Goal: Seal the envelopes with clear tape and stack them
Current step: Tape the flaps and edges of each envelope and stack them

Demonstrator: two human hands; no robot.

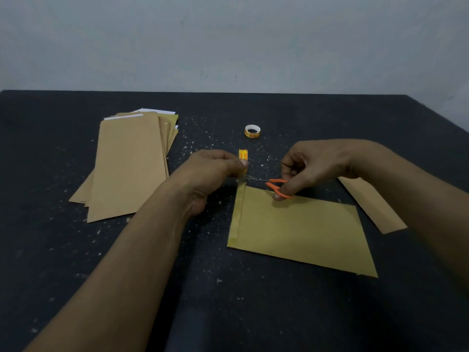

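A yellow-brown envelope [302, 232] lies flat on the dark table [76, 250], with a strip of clear tape along its left flap edge. My left hand [213, 174] grips a small yellow tape roll [243, 156] just above the envelope's top left corner. My right hand [319, 163] holds small orange-handled scissors [276, 186], whose blades point left toward the tape below the roll.
A fanned pile of several brown envelopes [129, 163] lies at the left. A second tape roll [252, 130] sits farther back in the middle. Another brown envelope [373, 204] lies at the right, partly under my right forearm. A grey wall stands behind the table.
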